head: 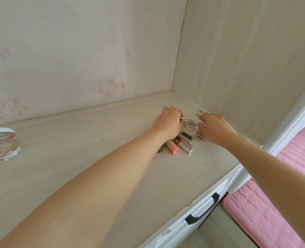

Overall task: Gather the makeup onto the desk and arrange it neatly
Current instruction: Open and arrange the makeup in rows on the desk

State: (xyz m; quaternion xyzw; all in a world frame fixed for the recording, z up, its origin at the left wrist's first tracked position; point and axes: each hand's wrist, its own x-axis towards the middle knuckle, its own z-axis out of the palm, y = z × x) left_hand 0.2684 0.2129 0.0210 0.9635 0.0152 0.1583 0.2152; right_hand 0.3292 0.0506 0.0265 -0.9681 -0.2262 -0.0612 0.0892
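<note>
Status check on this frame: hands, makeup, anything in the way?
Left hand curled over the makeup cluster, grip hidden. Right hand open beside it, holding nothing. Open compact sits apart, far left on desk. Nothing in the way.

A home bedroom: pale desk (98,133) under cartoon-cat wallpaper (107,89), pink quilted bed (266,208) alongside.

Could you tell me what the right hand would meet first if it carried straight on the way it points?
Probably the small square compact just ahead of the right hand, then the left hand; depth is unclear.
</note>
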